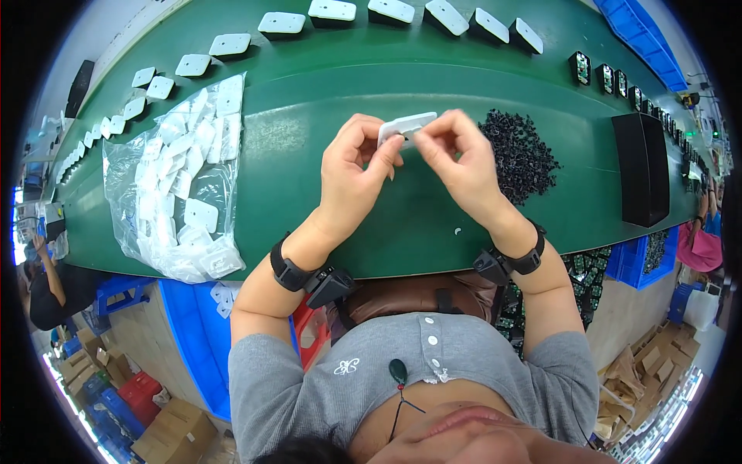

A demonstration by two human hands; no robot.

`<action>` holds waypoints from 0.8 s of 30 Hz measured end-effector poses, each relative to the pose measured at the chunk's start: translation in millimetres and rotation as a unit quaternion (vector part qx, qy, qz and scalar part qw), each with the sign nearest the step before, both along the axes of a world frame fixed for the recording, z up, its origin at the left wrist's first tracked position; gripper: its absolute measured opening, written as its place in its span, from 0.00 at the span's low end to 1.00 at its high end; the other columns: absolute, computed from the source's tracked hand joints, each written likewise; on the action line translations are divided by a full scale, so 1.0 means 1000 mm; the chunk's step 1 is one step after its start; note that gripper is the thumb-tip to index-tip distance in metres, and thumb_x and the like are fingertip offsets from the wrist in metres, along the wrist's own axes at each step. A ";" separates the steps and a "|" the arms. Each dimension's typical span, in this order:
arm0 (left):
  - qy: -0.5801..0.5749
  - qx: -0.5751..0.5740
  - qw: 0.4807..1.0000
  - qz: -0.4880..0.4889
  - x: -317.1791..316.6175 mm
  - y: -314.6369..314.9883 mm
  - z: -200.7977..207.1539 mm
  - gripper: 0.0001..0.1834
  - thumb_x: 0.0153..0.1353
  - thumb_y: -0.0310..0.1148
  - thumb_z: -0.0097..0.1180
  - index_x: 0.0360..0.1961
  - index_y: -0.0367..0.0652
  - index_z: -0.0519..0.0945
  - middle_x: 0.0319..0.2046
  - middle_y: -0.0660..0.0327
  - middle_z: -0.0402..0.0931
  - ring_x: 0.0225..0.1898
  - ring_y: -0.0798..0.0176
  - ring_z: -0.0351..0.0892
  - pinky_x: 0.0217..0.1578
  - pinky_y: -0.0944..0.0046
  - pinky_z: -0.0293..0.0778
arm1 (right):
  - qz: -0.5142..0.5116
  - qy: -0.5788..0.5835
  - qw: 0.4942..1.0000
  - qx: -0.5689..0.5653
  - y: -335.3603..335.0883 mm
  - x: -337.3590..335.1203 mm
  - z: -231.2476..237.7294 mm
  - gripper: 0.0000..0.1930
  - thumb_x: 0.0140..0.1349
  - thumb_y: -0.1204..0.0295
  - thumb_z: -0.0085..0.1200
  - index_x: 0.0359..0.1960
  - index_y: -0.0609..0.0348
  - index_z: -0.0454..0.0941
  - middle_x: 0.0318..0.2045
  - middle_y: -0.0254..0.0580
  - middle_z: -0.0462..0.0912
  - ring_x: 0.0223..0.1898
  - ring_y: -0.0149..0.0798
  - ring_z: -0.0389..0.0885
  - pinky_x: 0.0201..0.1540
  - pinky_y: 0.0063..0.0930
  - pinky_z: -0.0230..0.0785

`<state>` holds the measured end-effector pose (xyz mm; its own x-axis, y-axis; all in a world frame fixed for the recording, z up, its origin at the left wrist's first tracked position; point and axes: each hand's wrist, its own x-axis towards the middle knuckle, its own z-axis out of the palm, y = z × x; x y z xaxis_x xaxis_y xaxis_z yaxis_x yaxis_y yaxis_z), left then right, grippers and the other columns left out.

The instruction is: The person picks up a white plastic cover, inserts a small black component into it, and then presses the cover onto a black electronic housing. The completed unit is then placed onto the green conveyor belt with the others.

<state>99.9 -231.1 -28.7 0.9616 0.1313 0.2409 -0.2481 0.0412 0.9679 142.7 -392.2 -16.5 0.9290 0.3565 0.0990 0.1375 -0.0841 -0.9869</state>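
My left hand [357, 164] pinches a white rounded plastic cover [402, 126] by its left end, raised over the green table. At the cover's right end my right hand [462, 158] is closed, thumb and fingertips together. Whatever lies between those fingertips is too small or hidden to make out. A small dark spot shows on the cover near my left thumb. Just right of my right hand spreads a pile of small black parts [522, 155]. Left of my left hand lies a clear plastic bag [127, 197] with many loose white covers [201, 215].
White-topped black housings [282, 25] line the far edge of the green table [309, 85]. At right stand an upright black box [641, 170] and a row of housings with green circuit boards [581, 68]. Blue bins [189, 332] sit below the near edge. A co-worker's arm [51, 272] shows at far left.
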 end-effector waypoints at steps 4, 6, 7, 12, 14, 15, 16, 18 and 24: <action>0.058 -0.054 0.996 -0.039 -0.001 0.004 0.006 0.04 0.64 0.25 0.53 0.37 0.34 0.74 0.32 0.61 0.75 0.28 0.72 0.76 0.26 0.74 0.72 | -0.037 -0.186 0.979 -0.079 -0.004 0.010 0.009 0.12 0.56 0.70 0.63 0.35 0.58 0.72 0.30 0.28 0.69 0.27 0.21 0.62 0.30 0.13 0.56; 0.064 -0.066 0.995 -0.048 0.000 0.002 0.007 0.05 0.64 0.25 0.53 0.37 0.34 0.74 0.31 0.62 0.75 0.28 0.72 0.76 0.26 0.74 0.72 | 0.010 -0.202 0.974 -0.105 -0.005 0.012 0.007 0.13 0.55 0.70 0.63 0.37 0.58 0.72 0.30 0.27 0.70 0.29 0.21 0.62 0.32 0.14 0.57; 0.073 -0.070 0.994 -0.051 0.000 0.002 0.006 0.04 0.63 0.25 0.54 0.35 0.34 0.74 0.32 0.62 0.73 0.28 0.73 0.76 0.25 0.75 0.71 | 0.009 -0.201 0.974 -0.106 -0.005 0.011 0.007 0.13 0.55 0.70 0.63 0.37 0.58 0.72 0.30 0.27 0.70 0.29 0.21 0.62 0.32 0.14 0.57; 0.085 -0.064 0.992 -0.064 -0.003 0.002 0.009 0.05 0.63 0.26 0.54 0.34 0.34 0.74 0.31 0.62 0.74 0.27 0.72 0.76 0.26 0.74 0.72 | 0.058 0.037 0.993 -0.093 -0.008 0.006 0.023 0.12 0.56 0.71 0.62 0.36 0.58 0.71 0.29 0.27 0.72 0.28 0.19 0.65 0.29 0.13 0.58; 0.105 -0.077 0.983 -0.131 0.000 0.009 0.011 0.09 0.66 0.30 0.51 0.36 0.34 0.75 0.28 0.59 0.76 0.26 0.70 0.76 0.27 0.72 0.73 | 0.071 0.051 0.995 -0.054 -0.013 0.013 0.016 0.12 0.56 0.70 0.63 0.35 0.57 0.70 0.28 0.27 0.72 0.27 0.19 0.65 0.27 0.12 0.57; 0.104 -0.076 0.982 -0.136 -0.001 0.009 0.012 0.09 0.66 0.30 0.51 0.36 0.34 0.75 0.28 0.59 0.76 0.26 0.70 0.76 0.27 0.72 0.73 | 0.089 0.065 0.994 -0.015 -0.016 0.015 0.014 0.13 0.56 0.69 0.63 0.34 0.57 0.70 0.28 0.27 0.72 0.26 0.18 0.65 0.25 0.12 0.57; 0.109 -0.108 0.978 -0.142 -0.003 0.008 0.013 0.11 0.67 0.32 0.49 0.38 0.33 0.75 0.28 0.57 0.77 0.26 0.69 0.77 0.28 0.71 0.74 | 0.087 0.064 0.994 -0.015 -0.018 0.017 0.017 0.13 0.56 0.69 0.63 0.34 0.57 0.70 0.28 0.27 0.72 0.26 0.18 0.65 0.25 0.12 0.57; 0.113 -0.139 0.972 -0.150 -0.004 0.005 0.013 0.14 0.69 0.34 0.46 0.41 0.32 0.75 0.27 0.55 0.78 0.26 0.68 0.77 0.29 0.70 0.75 | 0.131 0.176 0.974 0.061 -0.020 0.021 0.026 0.14 0.56 0.68 0.64 0.33 0.56 0.69 0.26 0.27 0.72 0.25 0.18 0.66 0.23 0.13 0.57; 0.147 -0.172 0.966 -0.126 0.002 0.006 0.008 0.18 0.70 0.35 0.44 0.51 0.30 0.73 0.30 0.54 0.78 0.27 0.65 0.78 0.29 0.68 0.77 | 0.135 0.224 0.962 0.083 -0.018 0.021 0.017 0.15 0.57 0.67 0.63 0.36 0.57 0.68 0.26 0.28 0.72 0.25 0.21 0.67 0.23 0.14 0.58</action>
<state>101.7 -225.4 -20.9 0.9936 -0.0931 -0.0636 0.0956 0.3965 0.9130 163.7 -409.7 0.9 0.7676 0.6040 -0.2144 -0.3108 0.0583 -0.9487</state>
